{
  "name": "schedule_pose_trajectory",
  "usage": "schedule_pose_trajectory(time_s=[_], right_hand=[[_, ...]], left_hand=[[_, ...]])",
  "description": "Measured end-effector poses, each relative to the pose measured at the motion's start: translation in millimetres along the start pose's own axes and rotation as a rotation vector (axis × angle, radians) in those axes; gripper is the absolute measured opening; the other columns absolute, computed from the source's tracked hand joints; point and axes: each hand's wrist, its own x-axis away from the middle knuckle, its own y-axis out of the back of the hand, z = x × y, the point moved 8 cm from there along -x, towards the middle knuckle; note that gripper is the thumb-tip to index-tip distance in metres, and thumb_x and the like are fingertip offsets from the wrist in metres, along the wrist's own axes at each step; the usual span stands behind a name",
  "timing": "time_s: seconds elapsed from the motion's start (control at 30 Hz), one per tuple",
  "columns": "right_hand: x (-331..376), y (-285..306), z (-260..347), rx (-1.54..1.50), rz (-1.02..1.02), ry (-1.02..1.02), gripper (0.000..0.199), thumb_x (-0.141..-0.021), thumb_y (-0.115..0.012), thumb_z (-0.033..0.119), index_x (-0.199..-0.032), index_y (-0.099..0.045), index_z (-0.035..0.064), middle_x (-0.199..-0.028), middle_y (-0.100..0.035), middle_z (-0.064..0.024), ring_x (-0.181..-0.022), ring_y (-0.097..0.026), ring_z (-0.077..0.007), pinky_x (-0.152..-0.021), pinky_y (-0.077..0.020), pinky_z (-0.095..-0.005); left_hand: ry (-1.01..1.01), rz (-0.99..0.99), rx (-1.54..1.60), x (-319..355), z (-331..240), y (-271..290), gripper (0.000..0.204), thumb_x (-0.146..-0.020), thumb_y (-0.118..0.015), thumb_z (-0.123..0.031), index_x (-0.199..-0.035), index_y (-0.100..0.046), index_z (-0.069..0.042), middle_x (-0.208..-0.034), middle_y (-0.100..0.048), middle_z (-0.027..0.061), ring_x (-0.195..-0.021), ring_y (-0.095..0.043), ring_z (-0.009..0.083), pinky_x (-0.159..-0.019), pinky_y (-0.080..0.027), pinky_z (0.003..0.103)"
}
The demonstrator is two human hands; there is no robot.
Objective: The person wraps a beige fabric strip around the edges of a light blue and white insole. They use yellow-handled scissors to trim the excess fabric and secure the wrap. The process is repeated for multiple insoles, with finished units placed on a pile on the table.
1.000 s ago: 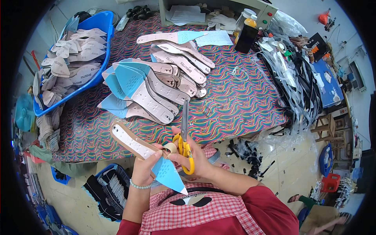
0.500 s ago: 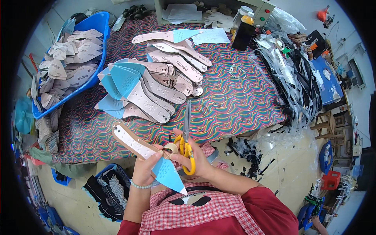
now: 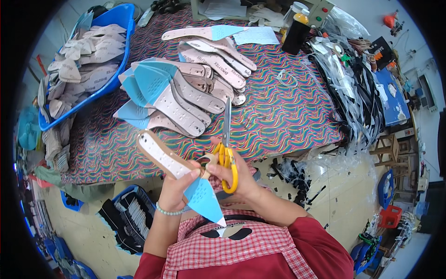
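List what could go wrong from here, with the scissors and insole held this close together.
1. The left hand pinches the insole right beside the scissors in the right hand; a slip could nick a finger.
2. The insole is held in the air at the table edge, so its blue tip could flex and any cut might wander.
3. The long blades point toward the insole pile and could snag it.
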Motion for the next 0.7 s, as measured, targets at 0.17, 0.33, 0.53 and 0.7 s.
schedule_pose_trajectory(time_s=[0.17, 0.33, 0.53, 0.7], right_hand=[[18, 22, 49, 0.387, -0.020, 0.242, 0.088, -0.076, -0.079, 0.019, -0.146, -0.026, 0.0127, -0.086, -0.053, 0.0007, -0.066, -0.050, -0.0059, -0.059, -0.0428, -0.0208], [66, 18, 32, 1.147, 0.404, 0.175, 0.095, -0.064, -0.084, 0.037, -0.141, -0.034, 0.0134, -0.096, -0.053, -0.0104, -0.082, -0.057, -0.0209, -0.075, -0.0477, -0.0327], [53, 0, 12, 1.124, 0.299, 0.165, 0.095, -0.063, -0.082, 0.045, -0.141, -0.038, 0.0130, -0.102, -0.054, -0.0117, -0.081, -0.056, -0.0262, -0.073, -0.0470, -0.0351], [36, -12, 20, 1.211, 0.277, 0.215, 0.090, -0.061, -0.083, 0.042, -0.136, -0.046, 0.0119, -0.094, -0.056, -0.0094, -0.072, -0.056, -0.0214, -0.066, -0.0471, -0.0336]], left_hand=[[-0.031, -0.027, -0.007, 4, -30, -1, 0.026, -0.084, -0.068, -0.013, -0.106, -0.058, -0.001, -0.088, -0.064, 0.0068, -0.076, -0.065, 0.0165, -0.066, -0.054, 0.029], [0.000, 0.002, -0.014, 7, -44, 7, 0.027, -0.087, -0.063, -0.018, -0.108, -0.059, 0.000, -0.091, -0.064, 0.0086, -0.070, -0.065, 0.0145, -0.060, -0.055, 0.027], [0.148, 0.180, 0.191, 5, -27, 1, 0.027, -0.090, -0.059, -0.016, -0.110, -0.057, 0.003, -0.095, -0.065, 0.0129, -0.074, -0.066, 0.0182, -0.063, -0.056, 0.027], [0.206, 0.191, 0.180, 7, -28, 3, 0.029, -0.090, -0.060, -0.018, -0.111, -0.058, 0.002, -0.094, -0.066, 0.0118, -0.077, -0.066, 0.0157, -0.065, -0.055, 0.028]])
